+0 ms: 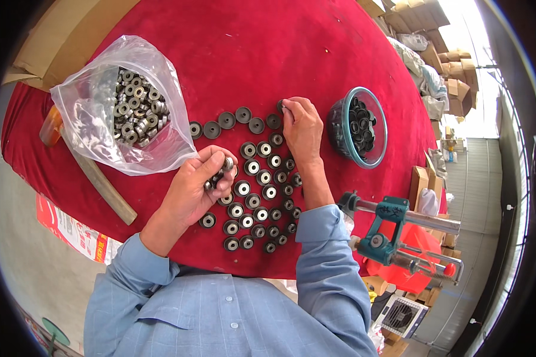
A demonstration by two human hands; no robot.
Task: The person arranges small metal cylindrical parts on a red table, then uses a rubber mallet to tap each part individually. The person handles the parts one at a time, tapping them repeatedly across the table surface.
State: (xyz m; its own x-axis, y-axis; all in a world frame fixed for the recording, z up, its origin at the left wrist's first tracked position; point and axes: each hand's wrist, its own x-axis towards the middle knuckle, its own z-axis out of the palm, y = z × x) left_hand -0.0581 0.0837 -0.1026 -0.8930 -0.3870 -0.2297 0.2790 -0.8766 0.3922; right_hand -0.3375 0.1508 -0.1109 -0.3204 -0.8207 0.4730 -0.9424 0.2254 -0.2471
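- Blue shirt [220, 315] is closest, its wearer at the near side of the bowl [337, 128], which sits on a red-covered worktop [244, 53].
- Left hand [190, 187], well left of the bowl: fingers curled in, thumb pressed over, closed round a few small metal bearings [228, 163].
- Right hand [304, 128], just left of the bowl: fingertips drawn together at a dark cap [279, 107]; from where I stand I can't quite tell whether they grip it or only touch it.
- Plain dark caps [226, 120] run in a loose line left of the bowl; to its near left sit rows of bearing-filled caps [264, 177].
- More dark pieces [361, 128] lie inside the bowl.
- Far left of the bowl, an open clear bag [89, 113] holds a heap of loose bearings [143, 107].
- Teal hand press [393, 232]: nearer the wearer than the bowl, slightly to its right.
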